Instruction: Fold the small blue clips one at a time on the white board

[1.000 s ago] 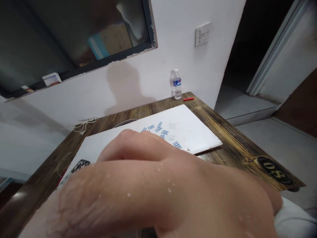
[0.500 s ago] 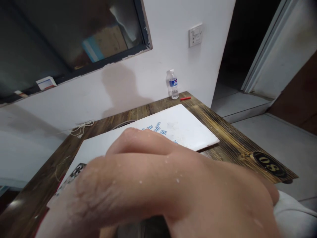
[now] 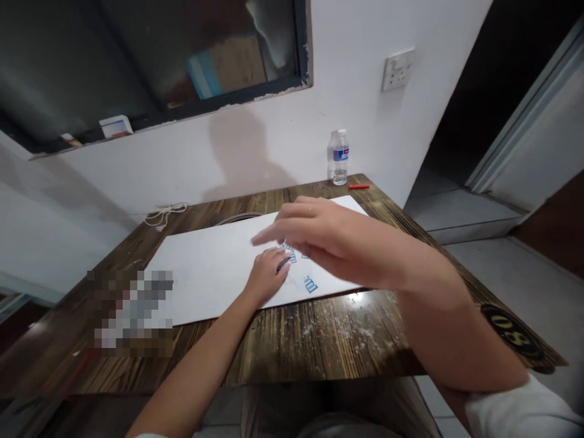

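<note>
A white board lies on the wooden table, with blue drawn marks on its right part. My left hand rests on the board beside these marks. Its fingers are bent around a small dark thing between thumb and fingers, too unclear to name. Above the board, my right hand hovers with fingers stretched to the left and holds nothing visible. It covers some of the marks and the board's right side.
A water bottle and a red pen are at the table's far right corner. A white cable lies at the back left. White crumbs are scattered over the table's front. A blurred patch covers something on the left.
My right hand has gone from close before the camera down and away to above the board. My left hand and more of the blue marks now show. The view has shifted slightly.
</note>
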Demonstrator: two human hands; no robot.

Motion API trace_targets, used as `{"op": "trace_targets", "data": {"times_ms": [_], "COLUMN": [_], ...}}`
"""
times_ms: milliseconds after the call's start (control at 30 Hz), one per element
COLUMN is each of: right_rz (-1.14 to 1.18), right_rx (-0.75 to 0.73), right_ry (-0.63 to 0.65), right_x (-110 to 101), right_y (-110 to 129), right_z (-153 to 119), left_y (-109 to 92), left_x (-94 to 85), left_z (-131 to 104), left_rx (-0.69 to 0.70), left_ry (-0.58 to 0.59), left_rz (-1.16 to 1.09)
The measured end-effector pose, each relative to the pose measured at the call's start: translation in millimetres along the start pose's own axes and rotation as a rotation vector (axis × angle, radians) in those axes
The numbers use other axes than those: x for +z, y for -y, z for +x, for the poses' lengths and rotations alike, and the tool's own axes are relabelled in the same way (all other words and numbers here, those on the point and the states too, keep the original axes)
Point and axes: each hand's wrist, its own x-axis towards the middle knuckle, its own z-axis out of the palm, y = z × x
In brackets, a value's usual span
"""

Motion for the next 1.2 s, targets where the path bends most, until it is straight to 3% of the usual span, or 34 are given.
{"op": "trace_targets", "data": {"times_ms": [200, 367, 433, 533, 767, 967, 1200], "right_rz": [-0.267, -0.395, -0.452, -0.509, -0.448, -0.408, -0.336], "right_rx": [0.333, 0.654, 0.827, 0.957, 0.986, 0.838, 0.836], "right_ry": [0.127, 0.344, 0.332, 0.229, 0.308, 0.111, 0.021], "right_x": [44, 62, 64, 69, 110, 151, 168], "right_y": [-71, -104, -112, -123, -131, -124, -127], "right_z": [7, -2, -7, -18, -56, -58, -57], "left_y": [0, 1, 2, 3, 4, 3, 2], "left_x": [-3.8, -6.0, -6.6, -6.1, -3.9, -4.9, -5.9], "left_z": [0, -1, -1, -2, -4, -5, -6], "left_rx": [0.072, 0.062, 0.06, 0.054, 0.051, 0.064, 0.082], "left_ry": [-0.02, -0.051, -0.055, -0.055, -0.05, -0.061, -0.071], "left_rz": [-0.012, -0.058, -0.065, -0.067, -0.061, -0.053, -0.052]}}
